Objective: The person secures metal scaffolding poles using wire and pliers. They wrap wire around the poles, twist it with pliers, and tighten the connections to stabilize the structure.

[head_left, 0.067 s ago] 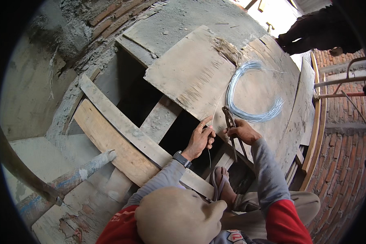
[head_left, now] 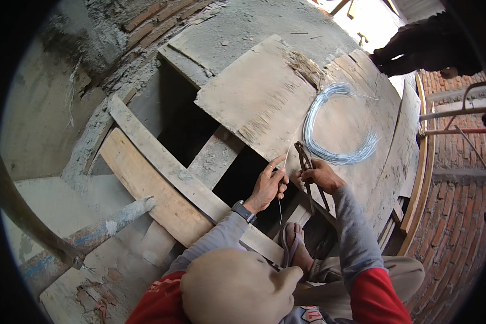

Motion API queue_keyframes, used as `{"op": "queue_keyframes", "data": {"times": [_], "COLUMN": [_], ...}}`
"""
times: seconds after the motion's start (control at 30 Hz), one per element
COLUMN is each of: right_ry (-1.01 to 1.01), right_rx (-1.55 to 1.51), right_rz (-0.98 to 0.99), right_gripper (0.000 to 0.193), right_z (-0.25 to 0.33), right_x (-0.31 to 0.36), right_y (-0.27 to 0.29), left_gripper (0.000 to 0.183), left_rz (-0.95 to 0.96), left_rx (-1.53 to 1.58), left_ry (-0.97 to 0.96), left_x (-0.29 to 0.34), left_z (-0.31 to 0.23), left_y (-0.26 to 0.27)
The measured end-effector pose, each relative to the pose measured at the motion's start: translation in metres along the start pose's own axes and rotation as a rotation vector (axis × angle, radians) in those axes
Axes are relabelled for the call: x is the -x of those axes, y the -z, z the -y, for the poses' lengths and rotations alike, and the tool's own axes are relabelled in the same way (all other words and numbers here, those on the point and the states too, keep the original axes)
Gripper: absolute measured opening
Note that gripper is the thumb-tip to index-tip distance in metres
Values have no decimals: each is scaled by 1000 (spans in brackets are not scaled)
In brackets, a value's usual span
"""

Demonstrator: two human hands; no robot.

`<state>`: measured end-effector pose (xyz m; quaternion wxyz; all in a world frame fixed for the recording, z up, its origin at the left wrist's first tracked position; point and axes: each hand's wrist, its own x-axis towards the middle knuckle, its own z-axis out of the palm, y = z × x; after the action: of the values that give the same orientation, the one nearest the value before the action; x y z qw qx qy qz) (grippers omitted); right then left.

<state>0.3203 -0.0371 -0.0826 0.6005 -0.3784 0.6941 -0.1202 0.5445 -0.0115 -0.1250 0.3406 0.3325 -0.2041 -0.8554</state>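
Note:
A thin strand of wire (head_left: 280,208) is pinched between the thumb and fingers of my left hand (head_left: 269,189), its loose end hanging below over a dark gap. Its upper part runs up past the coil of silvery wire (head_left: 309,127), which lies on a dusty plywood board. In my right hand (head_left: 322,175), closed around the handles, is a pair of dark metal pincers (head_left: 303,156). Their head points up and away, just right of my left hand and close to the wire. Whether the jaws touch the strand I cannot tell.
Between the plywood board (head_left: 248,92) and a curved plank (head_left: 162,156) are dark openings, crossed by a short board (head_left: 215,154). My sandalled foot (head_left: 294,240) rests beside them. A paint-stained pole (head_left: 119,218) stands left. A brick wall (head_left: 448,216) and metal bars (head_left: 459,113) are at right.

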Motion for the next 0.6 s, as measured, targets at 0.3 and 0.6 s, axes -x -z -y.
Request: {"op": "queue_keyframes", "data": {"times": [0.3, 0.6], "right_ry": [-11, 41], "right_rx": [-146, 57], "right_rz": [-54, -389], "right_gripper": [27, 44], "right_z": [19, 9], "right_x": [7, -6], "right_y": [-46, -51], "left_gripper": [47, 47], "left_rz": [-71, -40], "left_rx": [-96, -205], "left_ry": [-34, -35], "left_x": [1, 1], "left_z": [5, 7], "left_y": [1, -2]}}
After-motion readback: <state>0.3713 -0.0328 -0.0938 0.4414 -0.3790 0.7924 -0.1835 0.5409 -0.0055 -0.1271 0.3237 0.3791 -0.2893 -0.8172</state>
